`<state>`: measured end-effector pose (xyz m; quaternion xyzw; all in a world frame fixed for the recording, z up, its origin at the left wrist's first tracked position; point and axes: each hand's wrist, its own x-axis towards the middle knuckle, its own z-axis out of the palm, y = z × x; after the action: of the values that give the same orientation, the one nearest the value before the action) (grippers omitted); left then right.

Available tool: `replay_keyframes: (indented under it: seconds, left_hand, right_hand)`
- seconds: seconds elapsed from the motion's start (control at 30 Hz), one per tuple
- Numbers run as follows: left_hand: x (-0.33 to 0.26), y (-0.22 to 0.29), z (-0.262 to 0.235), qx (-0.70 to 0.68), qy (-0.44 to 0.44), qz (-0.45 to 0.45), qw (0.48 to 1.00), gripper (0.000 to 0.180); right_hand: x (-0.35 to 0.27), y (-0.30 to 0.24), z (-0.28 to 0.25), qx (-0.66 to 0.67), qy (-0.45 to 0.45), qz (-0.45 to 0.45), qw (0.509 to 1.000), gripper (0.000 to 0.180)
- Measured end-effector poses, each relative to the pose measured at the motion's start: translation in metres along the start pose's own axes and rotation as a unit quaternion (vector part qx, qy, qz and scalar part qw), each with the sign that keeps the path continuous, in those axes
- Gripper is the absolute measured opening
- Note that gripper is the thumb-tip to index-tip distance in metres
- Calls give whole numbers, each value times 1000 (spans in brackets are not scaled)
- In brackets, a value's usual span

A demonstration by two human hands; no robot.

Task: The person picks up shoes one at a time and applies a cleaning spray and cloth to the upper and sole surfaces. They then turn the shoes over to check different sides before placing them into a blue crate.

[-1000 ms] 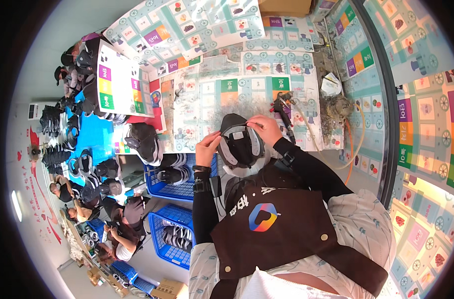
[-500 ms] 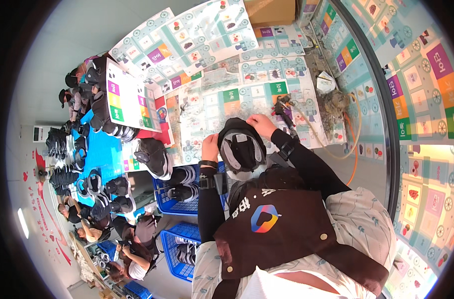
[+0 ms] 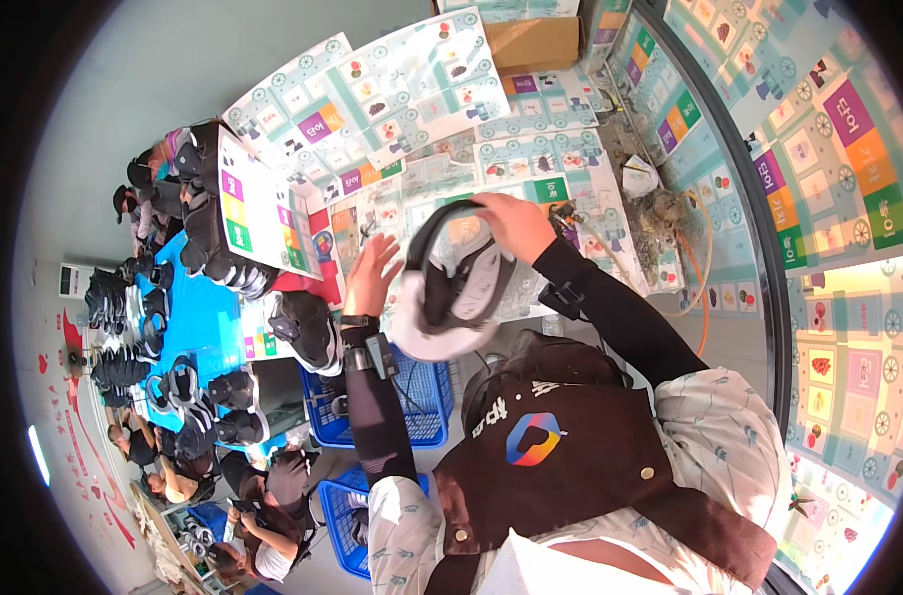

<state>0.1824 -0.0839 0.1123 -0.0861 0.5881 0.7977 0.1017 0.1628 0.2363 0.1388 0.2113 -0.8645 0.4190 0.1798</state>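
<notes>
The right hand [image 3: 517, 232] is gripping the far edge of the black-and-white shoe [image 3: 440, 309], which is hanging between both hands by the near edge of the table [image 3: 595, 203]. The left hand [image 3: 371, 278] is spreading its fingers just left, though blur is leaving contact uncertain.

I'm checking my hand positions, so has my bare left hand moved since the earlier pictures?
Yes, leftward: the bare left hand is now closer to the leftmost white rectangular panel with coloured squares than before.
</notes>
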Motion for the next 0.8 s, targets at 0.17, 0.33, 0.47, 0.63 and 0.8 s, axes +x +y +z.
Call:
replay_keyframes:
  seconds: [0.17, 0.33, 0.47, 0.63, 0.8]
  left_hand:
    - [-9, -102, 13, -184, -103, 0, 978, 61]
    - [0, -145, 45, -378, -3, -3, 926, 44]
    - [25, -161, 59, -302, 172, -79, 934, 35]
    - [102, -258, 31, 71, 345, 17, 936, 35]
    - [137, -252, 11, 391, 238, -53, 888, 37]
  right_hand:
    - [-25, 32, 17, 49, -74, 186, 978, 38]
    - [-70, 84, 40, 35, -143, 291, 945, 39]
    - [-127, 115, 82, 63, -179, 381, 905, 43]
    - [-166, 148, 91, 410, -261, 600, 635, 42]
    - [-146, 186, 76, 336, -433, 557, 624, 58]
